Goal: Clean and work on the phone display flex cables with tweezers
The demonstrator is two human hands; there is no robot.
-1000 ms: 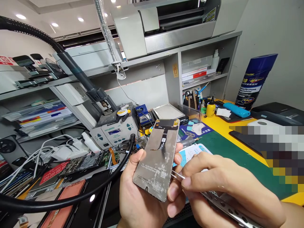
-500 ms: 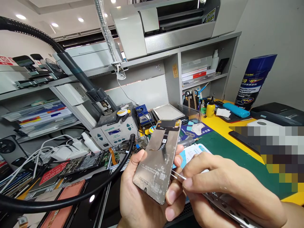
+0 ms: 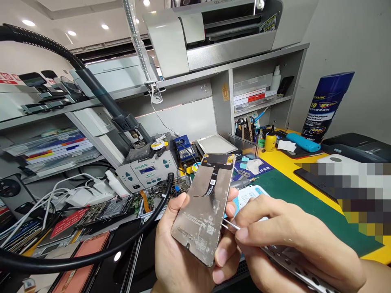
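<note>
Screen panel [image 3: 203, 207]: held up over the workbench, tilted, its back in view (pale specks dot the lower part).
Left hand [image 3: 181, 266]: gripping the panel, thumb along one long edge, fingers at the other.
Right hand [image 3: 290, 240]: pinching tweezers [image 3: 301, 272], tips at the panel's right edge.
Green mat [image 3: 295, 185]: beyond the right hand.
Grey station [image 3: 146, 173]: behind the panel, leftward.
Spray can [image 3: 326, 106]: upright, back right.

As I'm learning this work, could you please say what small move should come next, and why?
Perhaps nudge the tweezers slightly along the edge of the display panel: the right hand holds their tips there, the back looks speckled nearby, and the left hand supports the panel.
</note>
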